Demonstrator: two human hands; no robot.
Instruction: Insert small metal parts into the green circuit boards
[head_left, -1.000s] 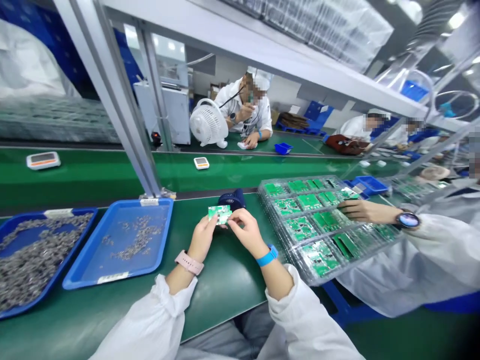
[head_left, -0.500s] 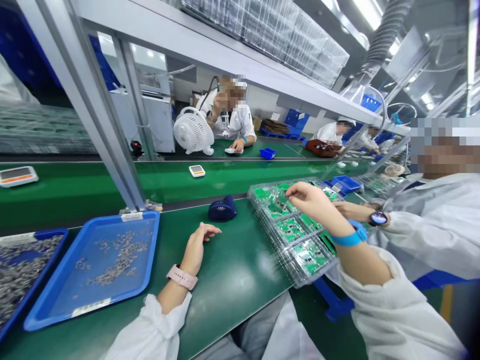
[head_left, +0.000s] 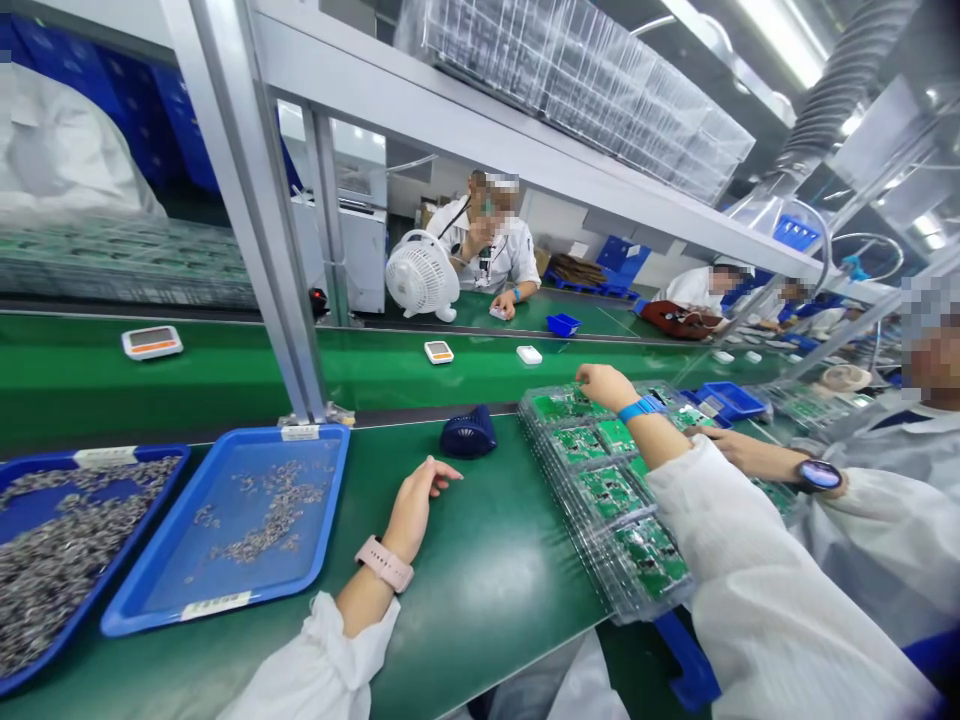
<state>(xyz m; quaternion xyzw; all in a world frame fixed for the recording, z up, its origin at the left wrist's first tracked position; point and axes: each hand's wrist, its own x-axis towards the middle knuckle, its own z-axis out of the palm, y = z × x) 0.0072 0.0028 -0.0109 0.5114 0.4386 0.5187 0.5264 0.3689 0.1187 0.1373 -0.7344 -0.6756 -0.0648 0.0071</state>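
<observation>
My left hand hovers over or rests at the bare green tabletop, its fingers stretched out and holding nothing; a pink watch band is on its wrist. Just beyond it sits a small dark blue fan. My right hand, with a blue band on the wrist, reaches over the far end of a clear plastic tray filled with green circuit boards. Its fingers are bent down and drawn together at the far boards; whatever is between the fingertips is hidden.
Two blue trays of small metal parts stand at left. Beyond the table runs a green conveyor belt carrying a white device and a white piece. A co-worker's hand is at the clear tray's right side. A metal post rises behind.
My right hand has moved farther over the tray to its back edge. The view has shifted, and a white piece now shows on the belt. My left hand keeps its pose.
</observation>
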